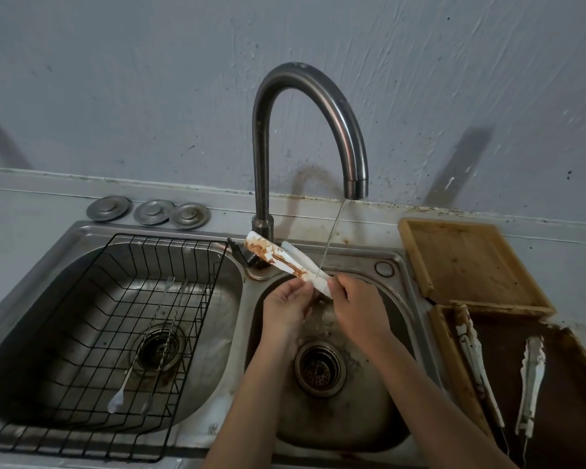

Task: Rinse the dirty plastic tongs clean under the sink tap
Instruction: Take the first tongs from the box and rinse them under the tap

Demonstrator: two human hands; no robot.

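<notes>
While water runs, tongs (pixel 286 262) go under the tap (pixel 318 106): rinse under way, far from done.

Thin stream (pixel 330 238) falls from the spout and lands near the handle end of the white plastic tongs, held over the right basin (pixel 322 411) and angled up-left toward the tap base. Brown sauce coats the far tips and runs down one arm; that part sits outside the stream. Left hand (pixel 290 308) pinches the handle end from the left, fingers curled on it. Right hand (pixel 354 306) grips the same end from the right, thumb and fingers closed round it. Judgement: next move needs the soiled tips drawn back under the water, likely with a finger rub. Two more dirty tongs (pixel 501 370) wait on the tray (pixel 569 418) at right.
</notes>
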